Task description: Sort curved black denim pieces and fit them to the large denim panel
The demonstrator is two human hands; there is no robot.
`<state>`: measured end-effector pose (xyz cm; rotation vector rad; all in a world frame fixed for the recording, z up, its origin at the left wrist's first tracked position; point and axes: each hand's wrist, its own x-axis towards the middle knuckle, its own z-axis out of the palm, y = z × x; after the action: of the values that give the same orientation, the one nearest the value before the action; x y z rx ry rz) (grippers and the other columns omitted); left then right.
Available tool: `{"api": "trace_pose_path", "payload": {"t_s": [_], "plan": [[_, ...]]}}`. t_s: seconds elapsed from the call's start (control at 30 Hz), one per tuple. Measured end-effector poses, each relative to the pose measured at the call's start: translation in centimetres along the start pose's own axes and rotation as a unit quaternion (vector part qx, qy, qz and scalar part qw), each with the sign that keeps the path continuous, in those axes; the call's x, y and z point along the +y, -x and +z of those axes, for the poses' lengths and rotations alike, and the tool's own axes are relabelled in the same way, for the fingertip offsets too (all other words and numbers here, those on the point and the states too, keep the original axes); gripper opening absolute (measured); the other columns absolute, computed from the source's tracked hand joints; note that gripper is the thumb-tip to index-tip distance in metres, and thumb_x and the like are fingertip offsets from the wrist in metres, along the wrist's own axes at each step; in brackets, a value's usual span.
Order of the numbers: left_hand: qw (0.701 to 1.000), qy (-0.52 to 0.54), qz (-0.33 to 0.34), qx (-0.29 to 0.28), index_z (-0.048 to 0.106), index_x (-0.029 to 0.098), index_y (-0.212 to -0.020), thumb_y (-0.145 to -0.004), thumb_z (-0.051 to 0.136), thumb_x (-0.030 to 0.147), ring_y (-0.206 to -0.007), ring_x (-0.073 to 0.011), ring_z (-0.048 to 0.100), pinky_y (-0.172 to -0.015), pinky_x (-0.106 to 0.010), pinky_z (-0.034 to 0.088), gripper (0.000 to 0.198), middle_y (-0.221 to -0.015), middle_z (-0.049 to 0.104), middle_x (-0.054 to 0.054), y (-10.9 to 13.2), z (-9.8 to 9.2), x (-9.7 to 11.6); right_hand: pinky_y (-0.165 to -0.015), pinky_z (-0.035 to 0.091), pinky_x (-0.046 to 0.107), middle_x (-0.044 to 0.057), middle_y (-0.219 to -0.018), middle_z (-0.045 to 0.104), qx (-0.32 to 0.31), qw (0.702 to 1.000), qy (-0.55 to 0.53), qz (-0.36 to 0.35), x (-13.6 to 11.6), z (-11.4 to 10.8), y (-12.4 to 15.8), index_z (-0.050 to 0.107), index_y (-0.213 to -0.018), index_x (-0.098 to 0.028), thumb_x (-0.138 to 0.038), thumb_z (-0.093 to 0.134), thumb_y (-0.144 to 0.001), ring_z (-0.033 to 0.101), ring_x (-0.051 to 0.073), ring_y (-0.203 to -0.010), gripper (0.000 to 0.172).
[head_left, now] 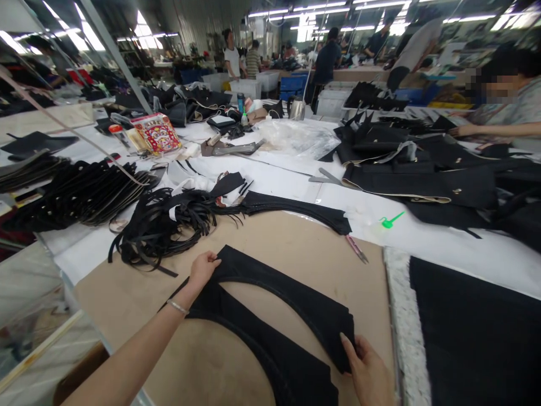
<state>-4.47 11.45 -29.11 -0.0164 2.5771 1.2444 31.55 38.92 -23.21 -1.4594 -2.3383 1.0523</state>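
My left hand (203,269) pinches the upper left corner of a curved black fabric piece (274,282). At its other end, my right hand (367,361) grips the lower right corner between thumb and fingers. The piece stretches between both hands above a brown board (203,349). A second curved black piece (262,344) of similar shape lies nearer to me, partly under the first at the left. Beyond them, a small stack of curved black pieces (296,208) rests at the board's far edge, with pink-handled thread snips (357,248) by its right end.
A tangle of black strips (169,225) lies at the far left of the board. Stacked black pieces (80,192) stand farther left. To the right are a black panel (473,332), a green bottle (387,223) and heaped black fabric (422,169). A co-worker's hand (465,129) is at far right.
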Motion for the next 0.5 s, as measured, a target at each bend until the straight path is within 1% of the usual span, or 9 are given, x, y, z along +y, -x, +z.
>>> {"api": "trace_pose_path", "payload": {"t_s": [0.1,0.17,0.33,0.43,0.5], "plan": [[0.999,-0.047,0.015,-0.003,0.056,0.020,-0.062,-0.066,0.065,0.030,-0.059,-0.0155,0.053,-0.057,-0.025,0.033,0.014,-0.055,0.056,0.003,-0.5,0.1,-0.3,-0.052,0.041,0.030,0.001,-0.056,0.057,0.014,0.998,0.050,-0.046,-0.3,0.0,0.0,0.050,-0.065,-0.024,-0.057,0.043,-0.081,0.055,0.020,-0.055,0.037],[0.997,-0.071,0.025,-0.008,0.055,0.020,-0.062,-0.068,0.063,0.030,-0.058,-0.0158,0.051,-0.057,-0.026,0.031,0.014,-0.055,0.055,0.003,-0.9,0.2,-0.5,-0.054,0.038,0.030,0.000,-0.056,0.055,0.010,0.996,0.070,-0.057,-0.4,0.1,0.1,0.048,-0.065,-0.025,-0.054,0.040,-0.082,0.053,0.019,-0.055,0.035],[0.993,-0.104,0.037,-0.028,0.052,0.021,-0.062,-0.070,0.062,0.029,-0.059,-0.0165,0.050,-0.058,-0.027,0.030,0.015,-0.056,0.054,0.003,-1.8,0.4,-0.7,-0.055,0.033,0.030,-0.001,-0.054,0.051,0.024,0.994,0.097,-0.043,-0.8,0.2,0.1,0.042,-0.062,-0.025,-0.051,0.038,-0.081,0.050,0.018,-0.053,0.033],[0.993,-0.109,0.033,-0.027,0.051,0.021,-0.062,-0.071,0.062,0.028,-0.059,-0.0166,0.049,-0.058,-0.027,0.029,0.016,-0.056,0.053,0.002,-1.7,0.2,-0.5,-0.054,0.032,0.032,0.000,-0.053,0.051,0.026,0.993,0.107,-0.045,-0.9,0.3,0.2,0.040,-0.061,-0.026,-0.052,0.038,-0.080,0.050,0.019,-0.052,0.033],[0.994,-0.106,0.025,-0.020,0.050,0.021,-0.062,-0.072,0.061,0.026,-0.059,-0.0161,0.049,-0.057,-0.027,0.030,0.016,-0.055,0.051,0.003,-1.4,0.2,-0.3,-0.055,0.033,0.033,0.001,-0.055,0.054,0.018,0.993,0.109,-0.047,-0.8,0.4,0.2,0.042,-0.061,-0.026,-0.053,0.037,-0.079,0.052,0.021,-0.054,0.033]]}}
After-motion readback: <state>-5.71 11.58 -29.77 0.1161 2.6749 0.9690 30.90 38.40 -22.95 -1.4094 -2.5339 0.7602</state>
